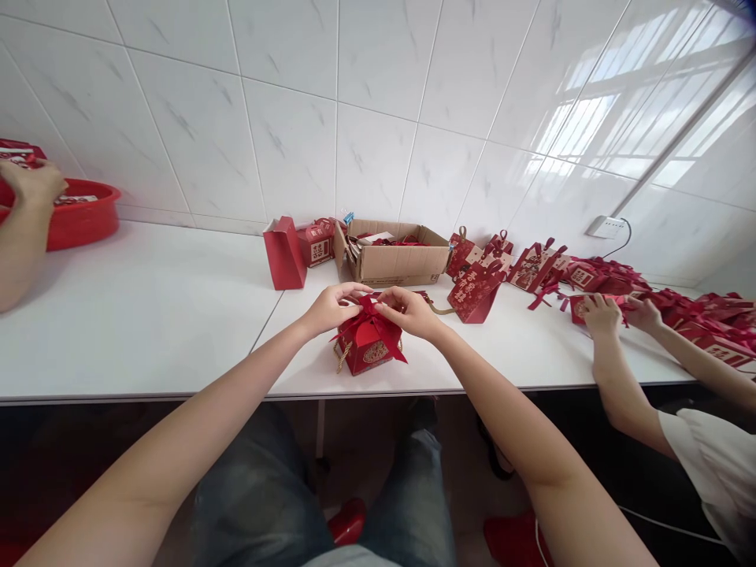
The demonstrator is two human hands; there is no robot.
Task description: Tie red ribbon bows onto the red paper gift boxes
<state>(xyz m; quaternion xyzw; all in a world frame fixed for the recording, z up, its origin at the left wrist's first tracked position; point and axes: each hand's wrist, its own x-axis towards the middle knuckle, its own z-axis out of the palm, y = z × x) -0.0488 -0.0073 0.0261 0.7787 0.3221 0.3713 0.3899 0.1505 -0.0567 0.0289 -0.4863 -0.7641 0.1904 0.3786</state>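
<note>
A small red gift box [367, 351] with a gold emblem stands on the white table [147, 323] in front of me. A red ribbon [373, 315] is tied over its top, its tails hanging down the front. My left hand [331, 307] pinches the ribbon at the left of the knot. My right hand [407, 309] pinches it at the right. Both hands are closed on the ribbon above the box.
An open cardboard box [394, 253] sits behind, with a red paper bag [284, 252] and small red boxes [317, 241] to its left. Several red gift boxes [591, 276] lie at the right, where another person's hands [620, 313] work. Another person's arm [20, 228] reaches toward a red basin [83, 213] at far left.
</note>
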